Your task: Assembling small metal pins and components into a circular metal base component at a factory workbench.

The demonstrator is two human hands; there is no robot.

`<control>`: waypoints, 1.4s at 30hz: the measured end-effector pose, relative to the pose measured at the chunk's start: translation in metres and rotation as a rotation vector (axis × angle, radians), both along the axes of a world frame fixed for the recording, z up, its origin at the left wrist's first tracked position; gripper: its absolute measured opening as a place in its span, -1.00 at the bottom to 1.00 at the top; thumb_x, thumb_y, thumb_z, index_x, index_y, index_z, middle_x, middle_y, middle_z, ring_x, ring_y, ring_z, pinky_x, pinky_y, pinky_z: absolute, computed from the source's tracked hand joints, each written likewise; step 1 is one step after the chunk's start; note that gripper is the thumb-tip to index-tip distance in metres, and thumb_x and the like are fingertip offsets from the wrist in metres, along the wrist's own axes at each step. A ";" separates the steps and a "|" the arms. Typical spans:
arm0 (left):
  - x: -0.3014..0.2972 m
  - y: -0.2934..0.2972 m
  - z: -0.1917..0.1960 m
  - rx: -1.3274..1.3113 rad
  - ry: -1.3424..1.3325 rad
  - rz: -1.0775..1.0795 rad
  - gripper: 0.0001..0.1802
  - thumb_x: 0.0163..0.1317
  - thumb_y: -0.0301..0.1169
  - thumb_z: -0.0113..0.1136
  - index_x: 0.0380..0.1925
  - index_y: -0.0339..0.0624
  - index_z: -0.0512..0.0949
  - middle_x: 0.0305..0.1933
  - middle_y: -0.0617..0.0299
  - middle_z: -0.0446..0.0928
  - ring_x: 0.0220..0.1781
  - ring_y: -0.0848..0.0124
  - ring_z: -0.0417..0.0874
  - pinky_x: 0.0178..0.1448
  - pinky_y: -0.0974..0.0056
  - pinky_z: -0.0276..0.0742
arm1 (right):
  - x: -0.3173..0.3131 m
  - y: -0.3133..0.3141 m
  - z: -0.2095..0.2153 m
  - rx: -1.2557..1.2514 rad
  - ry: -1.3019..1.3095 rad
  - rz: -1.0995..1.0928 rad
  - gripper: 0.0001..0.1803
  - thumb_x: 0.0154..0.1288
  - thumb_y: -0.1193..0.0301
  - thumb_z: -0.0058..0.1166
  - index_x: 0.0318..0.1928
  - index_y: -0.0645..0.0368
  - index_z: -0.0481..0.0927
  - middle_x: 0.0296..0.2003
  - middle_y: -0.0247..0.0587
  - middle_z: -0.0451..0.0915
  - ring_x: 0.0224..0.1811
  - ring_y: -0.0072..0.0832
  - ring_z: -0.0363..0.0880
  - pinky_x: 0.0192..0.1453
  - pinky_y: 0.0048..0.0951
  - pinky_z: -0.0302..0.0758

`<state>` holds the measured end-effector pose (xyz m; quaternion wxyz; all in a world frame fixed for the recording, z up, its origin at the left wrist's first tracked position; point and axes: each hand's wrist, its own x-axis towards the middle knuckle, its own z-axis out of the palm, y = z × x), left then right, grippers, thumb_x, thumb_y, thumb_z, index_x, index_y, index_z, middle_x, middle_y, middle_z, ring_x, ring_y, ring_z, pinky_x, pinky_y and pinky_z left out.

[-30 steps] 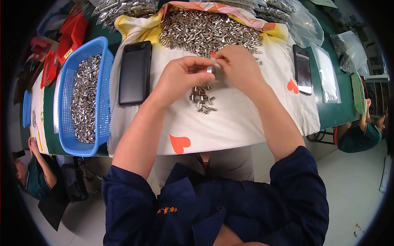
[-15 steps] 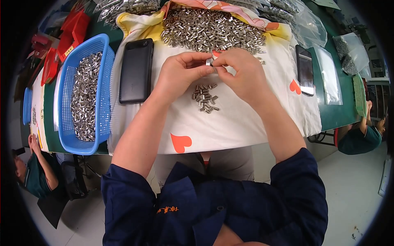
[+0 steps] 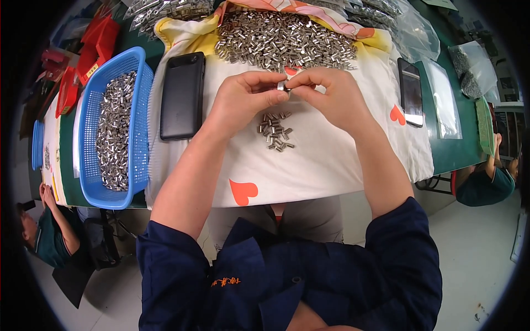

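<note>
My left hand (image 3: 243,100) and my right hand (image 3: 330,98) meet over a white cloth with red hearts (image 3: 309,165). Together their fingertips pinch one small silver metal part (image 3: 282,86). Just below the hands lies a little heap of the same silver parts (image 3: 275,131). A big pile of these parts (image 3: 284,39) covers the far side of the cloth. My forearms, in dark blue sleeves, come up from the lower edge.
A blue basket (image 3: 91,132) with silver parts stands at the left. A black phone (image 3: 182,95) lies beside it, another phone (image 3: 409,91) at the right. Clear bags (image 3: 441,99) lie on the green table. Other people sit at the left (image 3: 47,237) and right (image 3: 486,182).
Both hands have lifted from the small heap and drawn together, fingertips now pinching one part between them. The view has shifted slightly.
</note>
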<state>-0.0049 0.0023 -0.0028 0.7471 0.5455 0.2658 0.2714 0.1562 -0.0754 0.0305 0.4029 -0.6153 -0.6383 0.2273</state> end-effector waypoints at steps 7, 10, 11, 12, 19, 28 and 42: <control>0.002 -0.009 0.002 0.144 0.158 -0.130 -0.68 -0.06 -0.54 0.27 -0.23 -0.34 0.52 -0.39 0.27 0.54 -0.34 0.60 0.51 -0.24 0.50 0.46 | 0.020 0.006 0.002 -0.107 0.208 -0.090 -0.86 0.02 0.52 0.10 -0.34 0.24 0.55 -0.45 -0.38 0.55 -0.41 -0.69 0.43 -0.29 -0.64 0.38; 0.002 -0.011 0.003 0.214 0.223 -0.218 -0.69 -0.08 -0.52 0.29 -0.26 -0.30 0.55 -0.43 0.33 0.52 -0.39 0.64 0.48 -0.27 0.51 0.44 | 0.017 0.016 -0.006 -0.111 0.010 -0.123 -0.84 0.05 0.42 0.08 -0.33 0.20 0.56 -0.46 -0.30 0.56 -0.42 -0.60 0.48 -0.28 -0.59 0.41; 0.001 -0.013 0.003 0.208 0.212 -0.265 -0.70 -0.09 -0.51 0.30 -0.27 -0.28 0.56 -0.44 0.35 0.51 -0.41 0.65 0.46 -0.29 0.52 0.43 | 0.011 0.020 -0.009 -0.149 -0.116 -0.110 -0.82 0.06 0.38 0.07 -0.32 0.18 0.56 -0.46 -0.27 0.57 -0.42 -0.57 0.49 -0.27 -0.57 0.42; 0.000 -0.013 0.004 0.200 0.213 -0.292 -0.70 -0.07 -0.52 0.29 -0.26 -0.29 0.55 -0.43 0.34 0.52 -0.39 0.65 0.48 -0.28 0.52 0.43 | 0.006 0.025 -0.015 -0.090 -0.176 -0.097 -0.82 0.05 0.35 0.04 -0.35 0.16 0.57 -0.48 -0.19 0.56 -0.42 -0.44 0.52 -0.29 -0.47 0.44; -0.005 -0.007 0.005 0.127 0.110 -0.296 -0.71 -0.04 -0.52 0.26 -0.25 -0.32 0.54 -0.41 0.32 0.52 -0.36 0.64 0.50 -0.25 0.51 0.45 | -0.006 0.035 -0.022 -0.098 -0.523 -0.139 -0.89 -0.06 0.44 -0.01 -0.47 0.14 0.57 -0.48 -0.13 0.54 -0.37 -0.23 0.52 -0.28 -0.28 0.44; -0.007 -0.009 0.010 0.188 0.223 -0.288 -0.71 -0.02 -0.52 0.24 -0.23 -0.33 0.52 -0.36 0.27 0.56 -0.35 0.61 0.52 -0.24 0.51 0.44 | -0.001 0.023 -0.029 -0.004 -0.228 -0.225 -0.86 0.03 0.51 -0.06 -0.37 0.19 0.55 -0.44 -0.21 0.53 -0.39 -0.44 0.50 -0.25 -0.50 0.41; -0.009 0.006 0.000 -0.100 -0.046 -0.016 -0.65 0.00 -0.59 0.19 -0.13 -0.35 0.44 -0.24 0.18 0.53 -0.23 0.50 0.55 -0.09 0.45 0.48 | -0.002 0.014 -0.015 -0.116 0.527 0.123 -0.88 0.01 0.51 0.06 -0.38 0.24 0.48 -0.49 -0.45 0.47 -0.43 -0.71 0.39 -0.30 -0.65 0.38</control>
